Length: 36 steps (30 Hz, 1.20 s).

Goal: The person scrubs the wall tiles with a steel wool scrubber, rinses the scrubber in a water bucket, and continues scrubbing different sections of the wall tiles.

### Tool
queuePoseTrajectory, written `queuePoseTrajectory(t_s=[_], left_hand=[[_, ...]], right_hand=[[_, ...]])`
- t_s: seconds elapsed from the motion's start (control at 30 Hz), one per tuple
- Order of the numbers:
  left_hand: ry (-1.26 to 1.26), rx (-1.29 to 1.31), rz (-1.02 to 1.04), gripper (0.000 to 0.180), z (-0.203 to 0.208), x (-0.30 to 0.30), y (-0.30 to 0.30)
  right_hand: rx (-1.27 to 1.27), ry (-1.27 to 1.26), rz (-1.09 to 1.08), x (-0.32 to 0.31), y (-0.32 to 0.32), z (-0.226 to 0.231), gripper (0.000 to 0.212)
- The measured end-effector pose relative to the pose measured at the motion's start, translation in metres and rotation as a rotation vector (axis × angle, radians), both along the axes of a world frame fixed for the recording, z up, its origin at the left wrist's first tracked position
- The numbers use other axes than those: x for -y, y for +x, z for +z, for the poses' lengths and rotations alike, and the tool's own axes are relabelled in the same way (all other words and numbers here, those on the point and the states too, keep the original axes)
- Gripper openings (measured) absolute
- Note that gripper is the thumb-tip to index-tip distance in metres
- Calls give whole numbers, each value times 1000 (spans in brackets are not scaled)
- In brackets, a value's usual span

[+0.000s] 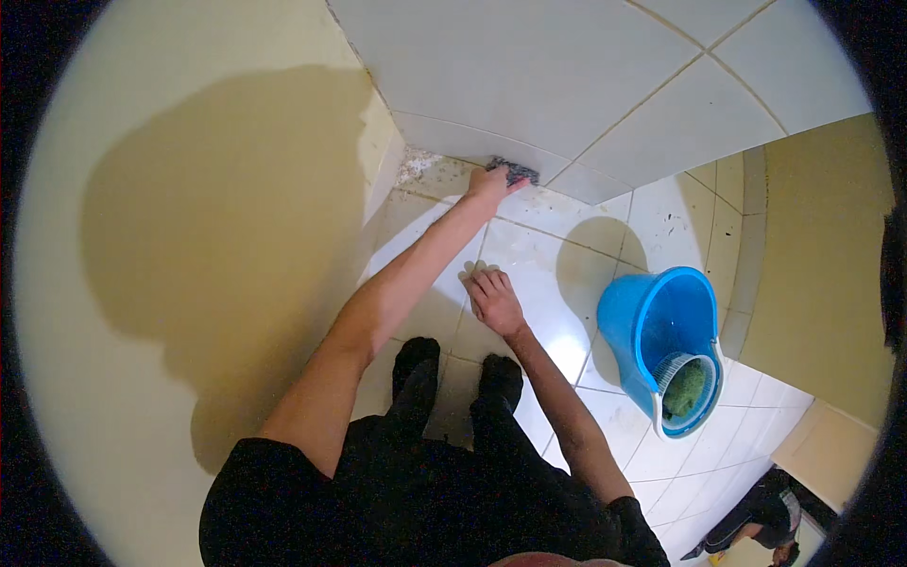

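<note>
My left hand [488, 183] reaches out to the foot of the tiled wall. It is closed on a dark grey rumpled cloth [515, 172], pressed where the wall's lowest tile row meets the floor. Part of the cloth is hidden by the hand. Closer to my body, my right hand [495, 300] is low over the white floor tiles [548, 274], with bent, slightly parted fingers and nothing seen in it. Whether its fingertips touch the floor I cannot tell. In the corner left of the cloth lie pale crumbs and dirt [416, 166].
To the right stands a blue bucket [619, 307] with a white handle; a strainer basket [704, 397] at its rim holds something green and rough [682, 389]. A yellowish wall [113, 378] rises on my left. Another person [761, 510] in dark clothing is at the lower right.
</note>
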<state>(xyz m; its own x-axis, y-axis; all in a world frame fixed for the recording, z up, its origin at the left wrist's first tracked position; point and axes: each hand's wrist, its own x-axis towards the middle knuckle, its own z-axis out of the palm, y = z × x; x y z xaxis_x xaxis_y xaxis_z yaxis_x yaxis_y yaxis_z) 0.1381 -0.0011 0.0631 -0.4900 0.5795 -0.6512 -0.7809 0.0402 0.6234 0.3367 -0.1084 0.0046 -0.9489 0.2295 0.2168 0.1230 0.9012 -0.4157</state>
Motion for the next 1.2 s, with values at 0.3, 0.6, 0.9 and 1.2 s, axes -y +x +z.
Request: queuePoseTrajectory(t_s=[0.3, 0.6, 0.9, 1.2], left_hand=[[-3, 132, 46, 27, 2, -10, 13], [206, 254, -80, 24, -8, -21, 21], [177, 373, -36, 18, 44, -44, 67], [168, 234, -83, 23, -46, -35, 48]], right_hand=[[-24, 10, 33, 4, -10, 3, 49], [-90, 15, 46, 4, -14, 7, 47], [-23, 4, 11, -1, 2, -3, 41], [-113, -21, 38, 4, -11, 10, 36]])
